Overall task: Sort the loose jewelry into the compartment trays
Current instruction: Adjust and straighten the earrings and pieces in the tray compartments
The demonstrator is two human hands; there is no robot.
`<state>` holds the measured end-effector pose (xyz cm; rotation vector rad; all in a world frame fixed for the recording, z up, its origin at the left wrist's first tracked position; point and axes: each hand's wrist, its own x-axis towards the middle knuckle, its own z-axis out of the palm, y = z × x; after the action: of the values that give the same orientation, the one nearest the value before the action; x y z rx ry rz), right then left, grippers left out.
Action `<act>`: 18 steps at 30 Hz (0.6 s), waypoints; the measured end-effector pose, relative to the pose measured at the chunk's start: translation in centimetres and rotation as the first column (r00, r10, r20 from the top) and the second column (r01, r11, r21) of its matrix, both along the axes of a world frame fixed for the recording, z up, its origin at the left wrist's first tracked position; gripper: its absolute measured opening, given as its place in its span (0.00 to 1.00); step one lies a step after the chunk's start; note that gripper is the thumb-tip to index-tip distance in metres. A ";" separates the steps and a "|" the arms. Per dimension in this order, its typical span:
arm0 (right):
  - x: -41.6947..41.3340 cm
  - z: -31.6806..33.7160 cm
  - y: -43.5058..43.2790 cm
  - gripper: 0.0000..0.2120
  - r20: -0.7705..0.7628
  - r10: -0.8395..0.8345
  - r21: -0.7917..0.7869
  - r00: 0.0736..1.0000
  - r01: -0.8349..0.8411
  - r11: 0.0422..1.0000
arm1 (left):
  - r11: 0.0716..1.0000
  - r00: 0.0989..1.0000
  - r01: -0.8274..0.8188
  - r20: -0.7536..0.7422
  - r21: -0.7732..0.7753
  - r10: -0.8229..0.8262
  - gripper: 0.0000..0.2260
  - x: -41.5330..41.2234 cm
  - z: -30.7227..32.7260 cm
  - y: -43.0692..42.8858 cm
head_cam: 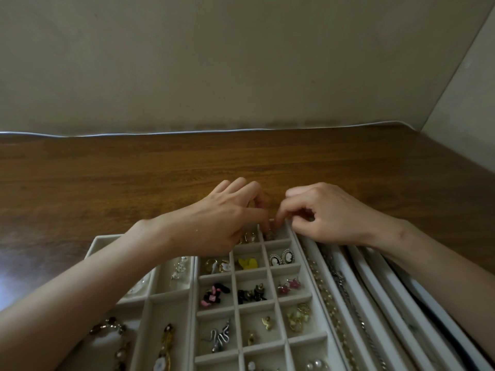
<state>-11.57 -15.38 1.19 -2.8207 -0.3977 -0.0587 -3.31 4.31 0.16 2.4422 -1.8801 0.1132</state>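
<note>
Hands meet over the far right corner of the grid tray (296,254), a pale, felt-lined tray divided into small square compartments. The left hand (222,218) reaches in from the left with its fingers curled, thumb and fingertips narrowed to a pinch. The right hand (329,212) comes from the right, heel resting on the tray edge, its fingers also curled and forefinger and thumb drawn close together. Both pinches close on one small piece (270,233), held just above the corner compartment of the farthest row; it is too small to identify.

Contents of the grid tray:
- Cameo earrings (281,257), a pair, lie in the compartment just nearer than the corner one.
- A yellow piece (247,263) sits to their left, with gold hoops (217,265) one compartment further left.
- In the next row, pink star earrings (290,285) lie on the right, black pieces (251,293) in the middle, and pink-and-black pieces (214,293) on the left.
- A silver snake ornament (221,337) lies nearer still, in the left column.

Adjoining trays:
- The slotted tray (356,287) lies just to the right, with a gold chain (325,298) and a silver chain (345,290) stretched along its long slots.
- A wider-celled tray (171,295) on the left holds bracelets (115,333).

All trays sit on a dark wooden table (134,178) against a plain wall (214,62).
</note>
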 end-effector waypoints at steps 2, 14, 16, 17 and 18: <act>-0.1 0.0 0.1 0.12 -0.037 0.014 -0.025 0.999 -0.015 1.000 | 1.000 1.000 -0.004 0.016 0.011 0.004 0.18 0.0 -0.2 0.0; 0.1 -0.3 -0.1 0.16 0.012 0.064 -0.121 0.998 -0.062 0.991 | 0.999 0.999 0.042 0.021 -0.017 -0.042 0.19 0.2 -0.2 -0.1; 0.1 -0.3 -0.3 0.16 0.050 0.072 -0.165 0.996 -0.063 0.984 | 0.999 0.998 0.043 0.042 -0.025 -0.042 0.18 0.3 -0.3 -0.1; 0.1 -0.3 -0.3 0.17 0.066 0.078 -0.178 0.995 -0.066 0.982 | 0.998 0.998 0.045 0.046 -0.036 -0.044 0.18 0.3 -0.3 0.0; 0.1 -0.3 -0.3 0.18 0.077 0.087 -0.178 0.993 -0.072 0.981 | 0.998 0.998 0.047 0.044 -0.050 -0.045 0.18 0.3 -0.3 0.0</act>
<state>-11.50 -15.70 0.85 -2.9789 -0.5598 -0.1327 -3.06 4.29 -0.14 2.3805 -1.9237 0.2103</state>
